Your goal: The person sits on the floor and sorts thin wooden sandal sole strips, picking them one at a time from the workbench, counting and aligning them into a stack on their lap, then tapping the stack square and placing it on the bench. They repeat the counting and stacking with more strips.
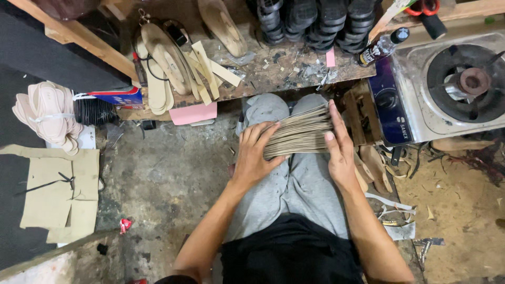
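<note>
A thick stack of thin tan insole boards [299,134] rests on edge across my lap, on grey trousers [294,184]. My left hand [255,155] grips the stack's left end, fingers spread over its top. My right hand [339,144] presses flat against the stack's right end, fingers pointing away from me. Both hands squeeze the stack between them.
A low wooden workbench [273,73] ahead holds tan insoles [163,63], cardboard strips, black soles [315,21] and scraps. A gas stove [447,89] and a small dark bottle [380,48] stand at right. Bundled pale insoles [47,113] and cardboard sheets [58,194] lie on the left floor.
</note>
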`<state>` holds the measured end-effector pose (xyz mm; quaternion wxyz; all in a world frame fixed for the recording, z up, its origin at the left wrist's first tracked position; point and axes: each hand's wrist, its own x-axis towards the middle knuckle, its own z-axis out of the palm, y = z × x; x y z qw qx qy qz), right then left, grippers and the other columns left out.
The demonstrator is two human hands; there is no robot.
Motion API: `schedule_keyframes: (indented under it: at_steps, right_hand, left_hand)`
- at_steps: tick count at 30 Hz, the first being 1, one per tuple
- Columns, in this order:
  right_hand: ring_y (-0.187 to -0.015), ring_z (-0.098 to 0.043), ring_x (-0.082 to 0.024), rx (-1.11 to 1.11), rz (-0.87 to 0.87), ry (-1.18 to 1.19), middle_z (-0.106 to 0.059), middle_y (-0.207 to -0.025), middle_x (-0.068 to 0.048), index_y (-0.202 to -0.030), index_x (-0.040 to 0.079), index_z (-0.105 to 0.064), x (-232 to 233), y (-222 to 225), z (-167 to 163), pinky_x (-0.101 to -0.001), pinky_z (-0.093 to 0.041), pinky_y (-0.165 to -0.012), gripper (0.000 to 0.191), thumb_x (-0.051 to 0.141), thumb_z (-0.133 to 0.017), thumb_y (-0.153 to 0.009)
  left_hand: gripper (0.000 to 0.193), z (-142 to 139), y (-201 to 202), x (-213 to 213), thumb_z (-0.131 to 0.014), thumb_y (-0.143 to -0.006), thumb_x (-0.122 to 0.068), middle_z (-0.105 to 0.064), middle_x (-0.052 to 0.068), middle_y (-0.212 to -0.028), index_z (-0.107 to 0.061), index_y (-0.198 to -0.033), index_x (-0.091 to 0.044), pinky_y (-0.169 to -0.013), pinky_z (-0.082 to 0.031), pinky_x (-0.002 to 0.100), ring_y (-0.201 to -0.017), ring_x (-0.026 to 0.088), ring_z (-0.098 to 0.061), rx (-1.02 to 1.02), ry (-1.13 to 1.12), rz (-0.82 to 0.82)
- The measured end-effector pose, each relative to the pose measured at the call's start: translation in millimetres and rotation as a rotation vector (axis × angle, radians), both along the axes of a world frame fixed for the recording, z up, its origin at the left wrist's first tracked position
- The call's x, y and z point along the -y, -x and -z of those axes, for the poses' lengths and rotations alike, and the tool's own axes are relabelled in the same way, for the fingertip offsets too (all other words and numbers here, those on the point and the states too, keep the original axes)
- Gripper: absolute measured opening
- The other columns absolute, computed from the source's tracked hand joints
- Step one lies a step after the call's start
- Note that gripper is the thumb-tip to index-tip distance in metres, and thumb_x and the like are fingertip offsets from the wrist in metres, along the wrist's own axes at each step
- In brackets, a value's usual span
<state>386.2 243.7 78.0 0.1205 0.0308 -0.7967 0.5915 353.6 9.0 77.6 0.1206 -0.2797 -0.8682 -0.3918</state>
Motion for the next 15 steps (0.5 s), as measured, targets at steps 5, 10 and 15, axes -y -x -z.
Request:
schedule_keyframes:
  at_steps: [5,10,15]
  right_hand:
    - [-0.165,-0.004,-0.033,-0.343,0.27,-0.492,-0.01,-0.175,-0.018,-0.168,0.001,-0.011,5,-5,-20,-0.0479,-0.007,-0.134,0.069,0.031,-0.046,-0.117]
    - [-0.157,-0.01,-0.035,-0.095,-0.163,-0.992,-0.022,-0.167,-0.019,-0.157,0.0,-0.025,17,7,-15,-0.0571,-0.007,-0.126,0.08,0.046,-0.055,-0.098]
    - [-0.164,-0.011,-0.037,-0.347,0.143,-0.768,-0.02,-0.173,-0.022,-0.164,-0.001,-0.023,8,9,-14,-0.0563,-0.008,-0.133,0.073,0.035,-0.053,-0.108]
  left_hand:
    - [0.095,6,3,4,-0.092,-0.07,-0.023,-0.055,0.013,-0.142,-0.046,-0.151,-0.005,-0.114,-0.04,0.048,-0.132,0.035,-0.051,0.011,-0.035,-0.015]
    - [0.099,-3,-2,4,-0.088,-0.069,-0.024,-0.047,0.019,-0.148,-0.041,-0.152,0.0,-0.112,-0.037,0.049,-0.135,0.04,-0.045,0.049,0.126,-0.043]
    - [0.093,-9,-2,-2,-0.082,-0.076,-0.034,-0.048,0.02,-0.144,-0.04,-0.152,0.0,-0.112,-0.034,0.053,-0.131,0.039,-0.045,-0.046,0.371,-0.081]
